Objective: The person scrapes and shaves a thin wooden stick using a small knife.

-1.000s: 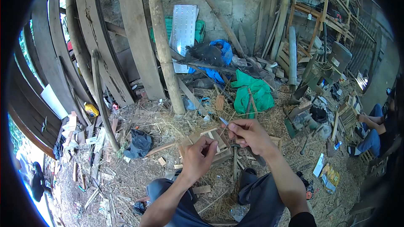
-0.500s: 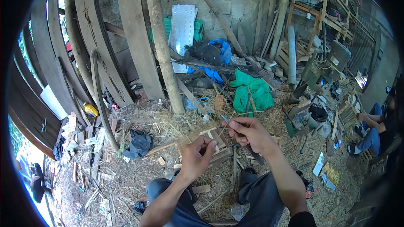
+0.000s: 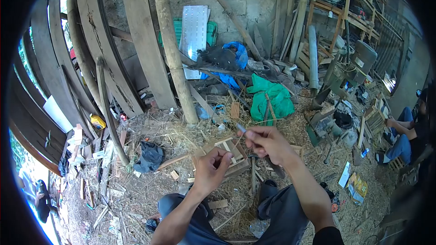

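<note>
My right hand (image 3: 269, 145) is closed in a pinch on a slim, grey-blue pencil-like stick (image 3: 241, 128), whose tip points up and to the left. I cannot make out its exact kind. Just to the left and lower, my left hand (image 3: 211, 169) is curled with thumb and forefinger together; whatever it may hold is too small to name. Beneath both hands stands a small wooden frame or box (image 3: 238, 169) with pale slats across its top, partly covered by my left hand. A hammer-like tool (image 3: 253, 172) leans at its right side.
Wood scraps and straw litter the ground. A black plastic bag (image 3: 150, 156) lies left, a green sheet (image 3: 272, 100) ahead. A wooden pole (image 3: 175, 54) rises in front. On the right are a machine (image 3: 334, 86) and a seated person (image 3: 404, 131).
The stick in my right hand has tilted and shifted slightly left. My left hand has stayed almost in place, and the view has turned a little.
</note>
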Action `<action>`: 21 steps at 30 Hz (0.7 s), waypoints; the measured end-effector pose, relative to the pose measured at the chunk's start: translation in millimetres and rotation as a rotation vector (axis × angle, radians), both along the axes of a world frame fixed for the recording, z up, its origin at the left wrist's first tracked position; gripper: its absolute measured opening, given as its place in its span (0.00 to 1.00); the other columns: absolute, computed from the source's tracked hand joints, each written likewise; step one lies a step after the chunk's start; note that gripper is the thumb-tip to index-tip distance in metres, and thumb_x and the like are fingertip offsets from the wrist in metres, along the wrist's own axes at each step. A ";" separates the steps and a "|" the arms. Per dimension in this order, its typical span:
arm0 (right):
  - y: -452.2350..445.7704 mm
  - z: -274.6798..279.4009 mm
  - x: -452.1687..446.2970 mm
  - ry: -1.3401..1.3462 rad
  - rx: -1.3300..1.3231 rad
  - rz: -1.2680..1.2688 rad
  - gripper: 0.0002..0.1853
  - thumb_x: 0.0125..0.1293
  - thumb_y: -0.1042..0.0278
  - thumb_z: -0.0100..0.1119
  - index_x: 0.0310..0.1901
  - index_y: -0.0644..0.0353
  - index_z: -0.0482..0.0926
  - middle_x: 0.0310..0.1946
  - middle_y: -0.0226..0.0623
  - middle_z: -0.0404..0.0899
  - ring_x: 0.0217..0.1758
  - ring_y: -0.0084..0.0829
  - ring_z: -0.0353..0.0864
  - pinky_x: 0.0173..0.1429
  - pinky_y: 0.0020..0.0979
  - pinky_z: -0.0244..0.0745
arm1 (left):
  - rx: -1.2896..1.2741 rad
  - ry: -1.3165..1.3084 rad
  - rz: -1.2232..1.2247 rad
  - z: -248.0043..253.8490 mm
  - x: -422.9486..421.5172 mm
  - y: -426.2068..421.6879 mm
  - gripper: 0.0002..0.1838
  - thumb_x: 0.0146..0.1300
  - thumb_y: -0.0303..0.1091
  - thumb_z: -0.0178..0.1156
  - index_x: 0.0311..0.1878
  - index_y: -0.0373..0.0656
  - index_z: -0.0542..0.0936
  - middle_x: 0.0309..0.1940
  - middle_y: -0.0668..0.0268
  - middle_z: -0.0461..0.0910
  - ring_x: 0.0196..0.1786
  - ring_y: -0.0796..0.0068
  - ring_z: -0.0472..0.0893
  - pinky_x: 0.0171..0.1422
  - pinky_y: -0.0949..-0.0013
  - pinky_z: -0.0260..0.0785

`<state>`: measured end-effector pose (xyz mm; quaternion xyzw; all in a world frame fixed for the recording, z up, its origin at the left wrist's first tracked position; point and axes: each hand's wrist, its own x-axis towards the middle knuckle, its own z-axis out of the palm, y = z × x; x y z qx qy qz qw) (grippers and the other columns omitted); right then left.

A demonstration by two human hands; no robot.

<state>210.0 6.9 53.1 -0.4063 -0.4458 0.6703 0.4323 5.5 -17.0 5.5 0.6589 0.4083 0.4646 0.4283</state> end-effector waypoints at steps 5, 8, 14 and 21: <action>5.0 -4.5 2.7 -0.089 0.039 0.092 0.12 0.71 0.66 0.53 0.49 0.64 0.78 0.24 0.24 0.73 0.17 0.12 0.58 0.20 0.19 0.51 | 0.014 -0.028 0.019 2.6 0.9 0.3 0.07 0.67 0.28 0.57 0.37 0.34 0.77 0.20 0.75 0.72 0.22 0.91 0.64 0.24 0.80 0.53; 2.8 -4.1 4.0 -0.013 0.010 0.007 0.12 0.70 0.65 0.53 0.48 0.64 0.78 0.24 0.25 0.73 0.17 0.12 0.58 0.20 0.18 0.51 | 0.007 -0.030 -0.003 3.9 2.2 1.3 0.07 0.67 0.28 0.57 0.37 0.34 0.76 0.20 0.75 0.71 0.22 0.92 0.64 0.24 0.80 0.53; 4.1 -5.6 5.5 0.000 -0.009 -0.025 0.12 0.69 0.64 0.55 0.47 0.63 0.79 0.24 0.26 0.73 0.17 0.11 0.60 0.20 0.18 0.51 | 0.010 -0.018 -0.007 1.9 2.3 0.8 0.07 0.67 0.28 0.56 0.36 0.34 0.76 0.19 0.76 0.70 0.22 0.92 0.63 0.24 0.80 0.52; 0.0 1.9 4.6 -0.039 -0.016 0.023 0.14 0.71 0.66 0.50 0.51 0.67 0.76 0.24 0.26 0.72 0.17 0.12 0.57 0.20 0.17 0.49 | -0.023 -0.021 0.000 4.8 1.8 -1.1 0.07 0.68 0.28 0.56 0.37 0.34 0.76 0.20 0.76 0.71 0.23 0.92 0.64 0.25 0.80 0.54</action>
